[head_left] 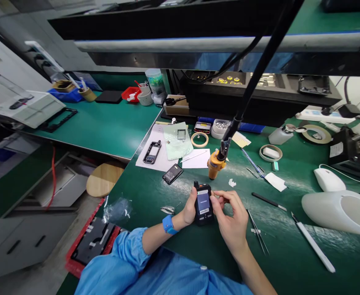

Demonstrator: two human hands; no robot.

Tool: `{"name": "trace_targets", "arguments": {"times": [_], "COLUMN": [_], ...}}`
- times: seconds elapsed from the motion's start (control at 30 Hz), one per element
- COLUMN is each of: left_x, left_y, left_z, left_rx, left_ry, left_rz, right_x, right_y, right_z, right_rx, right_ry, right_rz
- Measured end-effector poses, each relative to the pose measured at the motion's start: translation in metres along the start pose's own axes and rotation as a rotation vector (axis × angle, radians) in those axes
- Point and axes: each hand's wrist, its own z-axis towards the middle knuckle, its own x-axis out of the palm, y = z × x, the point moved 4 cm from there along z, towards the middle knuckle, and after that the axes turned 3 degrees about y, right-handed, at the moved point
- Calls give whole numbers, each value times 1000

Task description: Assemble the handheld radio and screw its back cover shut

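Observation:
A black handheld radio [203, 207] with a stub antenna, an orange top button and a lit screen stands upright over the green bench. My left hand [190, 209] grips it along its left side, thumb at the upper edge. At its upper right edge, my right hand [233, 217] has thumb and index finger pinched together; whatever lies between those fingertips is hidden. Tweezers [258, 232] lie on the bench just right of my right hand. Beyond the radio hangs an orange-bodied electric screwdriver [216, 164], and a black battery-like block [172, 174] rests to its left.
An empty radio housing [152, 152] lies on white paper. To the right are a black-handled tool [269, 201], a white-handled knife [313, 242], a white mouse [329, 180] and a large white cylinder [340, 213]. Tape rolls [199, 139] and a pump bottle [281, 134] stand farther back.

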Motion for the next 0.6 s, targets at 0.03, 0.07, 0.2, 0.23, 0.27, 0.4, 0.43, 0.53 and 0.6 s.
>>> {"name": "trace_targets", "arguments": {"times": [0.03, 0.07, 0.2, 0.23, 0.27, 0.4, 0.43, 0.53, 0.6], "left_x": [-2, -3, -5, -5, -5, -7, -7, -5, -4], "left_y": [2, 4, 4, 3, 2, -3, -4, -7, -10], "left_z": [-1, -2, -4, -5, -6, -6, -6, -4, -2], "left_rx": [5, 13, 63, 77, 90, 133, 142, 166, 177], "left_ry": [-10, -20, -43, -47, -51, -59, -56, -29, -3], "left_rz": [26, 52, 177, 212, 247, 382, 412, 491, 534], "right_x": [0, 1, 3, 3, 4, 4, 4, 4, 4], "right_y": [-1, -2, -5, -5, -5, -5, -6, -6, -7], "right_z": [-1, -2, -3, -3, -3, -4, -4, -5, -5], "right_rx": [-1, -1, 6, 8, 10, 17, 18, 15, 12], "right_ry": [-6, -11, -15, -15, -15, -13, -11, -5, -1], "right_rz": [-4, -7, -13, -11, -9, 1, 3, 11, 19]}}
